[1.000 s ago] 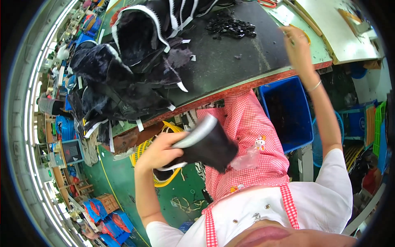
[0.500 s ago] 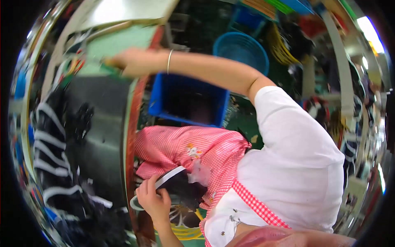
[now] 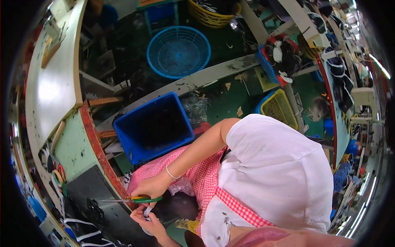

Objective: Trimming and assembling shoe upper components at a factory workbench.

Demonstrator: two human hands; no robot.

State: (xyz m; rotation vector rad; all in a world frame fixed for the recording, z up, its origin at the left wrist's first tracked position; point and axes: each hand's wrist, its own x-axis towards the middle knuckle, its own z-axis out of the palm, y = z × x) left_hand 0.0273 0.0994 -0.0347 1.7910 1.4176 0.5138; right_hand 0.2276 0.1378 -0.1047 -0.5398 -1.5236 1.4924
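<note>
My right hand (image 3: pixel 151 187), its wrist in a pale bangle, is closed on scissors (image 3: pixel 142 200) with green and yellow handles. Their metal blades point left, over the edge of a dark mat (image 3: pixel 98 179) on the worktable. Just below, my left hand (image 3: pixel 149 222) pinches the white trim (image 3: pixel 147 211) of a black fabric piece (image 3: pixel 177 206). The fabric lies over my lap, on the red checked apron (image 3: pixel 205 168). Part of the trim is hidden behind my fingers.
The worktable's red edge (image 3: pixel 92 133) runs along my front. Black pieces with white straps (image 3: pixel 84 230) and a tape roll (image 3: pixel 57 177) lie on it. Past my right arm stand a deep blue bin (image 3: pixel 135 103), a round blue basket (image 3: pixel 156 68) and a yellow basket (image 3: pixel 279 109).
My right hand has come back from far over the table to beside my left hand, now plainly with scissors in it. The view has swung, showing more of the floor and bins.
</note>
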